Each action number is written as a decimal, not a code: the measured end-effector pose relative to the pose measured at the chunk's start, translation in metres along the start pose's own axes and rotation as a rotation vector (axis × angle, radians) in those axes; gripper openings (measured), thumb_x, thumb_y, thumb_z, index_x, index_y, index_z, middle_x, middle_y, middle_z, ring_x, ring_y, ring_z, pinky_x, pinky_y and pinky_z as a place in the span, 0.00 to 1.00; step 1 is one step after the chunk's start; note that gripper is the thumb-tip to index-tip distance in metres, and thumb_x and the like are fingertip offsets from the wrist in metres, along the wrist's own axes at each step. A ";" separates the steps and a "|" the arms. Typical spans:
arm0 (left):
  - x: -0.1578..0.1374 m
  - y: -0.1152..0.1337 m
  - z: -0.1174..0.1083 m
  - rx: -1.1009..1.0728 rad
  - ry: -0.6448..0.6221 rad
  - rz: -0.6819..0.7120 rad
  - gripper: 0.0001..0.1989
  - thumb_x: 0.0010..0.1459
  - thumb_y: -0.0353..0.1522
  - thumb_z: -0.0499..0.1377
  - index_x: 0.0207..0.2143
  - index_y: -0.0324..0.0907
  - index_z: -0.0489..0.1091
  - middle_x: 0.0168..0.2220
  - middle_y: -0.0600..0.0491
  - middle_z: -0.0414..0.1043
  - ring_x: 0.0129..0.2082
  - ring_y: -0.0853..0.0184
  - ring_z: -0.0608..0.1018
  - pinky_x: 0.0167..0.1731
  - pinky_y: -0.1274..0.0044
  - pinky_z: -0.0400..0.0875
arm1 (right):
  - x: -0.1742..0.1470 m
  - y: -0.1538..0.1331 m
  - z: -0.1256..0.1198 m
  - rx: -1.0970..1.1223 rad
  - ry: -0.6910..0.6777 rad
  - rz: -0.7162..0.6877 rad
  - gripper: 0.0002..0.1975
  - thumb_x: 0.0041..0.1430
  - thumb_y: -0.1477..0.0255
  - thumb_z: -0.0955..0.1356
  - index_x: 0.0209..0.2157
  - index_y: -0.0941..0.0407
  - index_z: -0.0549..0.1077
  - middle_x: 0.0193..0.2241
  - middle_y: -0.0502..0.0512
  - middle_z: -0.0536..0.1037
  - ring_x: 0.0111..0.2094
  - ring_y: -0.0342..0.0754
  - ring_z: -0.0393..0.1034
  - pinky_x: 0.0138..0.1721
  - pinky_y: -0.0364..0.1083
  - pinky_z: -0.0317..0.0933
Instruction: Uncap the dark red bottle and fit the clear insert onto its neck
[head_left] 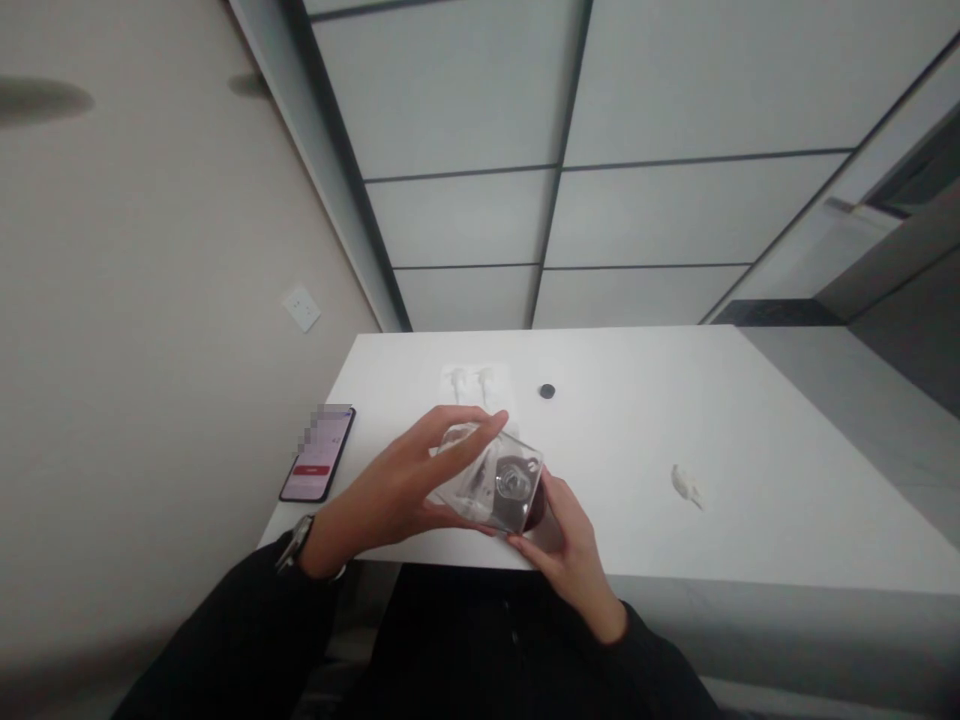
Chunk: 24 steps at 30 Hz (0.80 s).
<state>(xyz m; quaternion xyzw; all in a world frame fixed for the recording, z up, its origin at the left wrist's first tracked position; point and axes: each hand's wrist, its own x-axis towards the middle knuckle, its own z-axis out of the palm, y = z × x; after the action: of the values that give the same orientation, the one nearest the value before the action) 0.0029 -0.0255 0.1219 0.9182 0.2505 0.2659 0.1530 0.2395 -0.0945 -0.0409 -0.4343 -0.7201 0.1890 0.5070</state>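
Note:
Near the table's front edge, both hands hold a clear plastic box. My left hand is wrapped around its left part, thumb and fingers on opposite sides. At the box's right end shows a dark panel with a clear round moulded shape. My right hand is closed on that right end, its fingers around the edge. A dark red rounded thing sits between the box and my right hand, mostly hidden; its kind is unclear. Behind the box lies a white sheet or tray with two whitish pieces, partly covered by my left hand.
A phone with a lit screen lies at the left edge of the white table. A small dark disc lies behind the box. Crumpled whitish plastic lies to the right. A wall with a socket stands at left.

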 end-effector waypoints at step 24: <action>0.036 0.021 -0.027 0.226 -0.222 0.087 0.48 0.65 0.45 0.67 0.77 0.50 0.44 0.61 0.38 0.71 0.59 0.49 0.77 0.51 0.66 0.81 | -0.001 0.000 -0.001 0.009 -0.033 0.050 0.38 0.65 0.61 0.74 0.72 0.50 0.59 0.60 0.66 0.76 0.58 0.64 0.75 0.56 0.63 0.73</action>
<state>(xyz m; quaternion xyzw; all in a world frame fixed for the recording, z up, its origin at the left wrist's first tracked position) 0.0219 -0.0191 0.1678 0.9634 0.2203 0.1390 0.0637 0.2403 -0.0953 -0.0414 -0.4466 -0.7166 0.2118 0.4920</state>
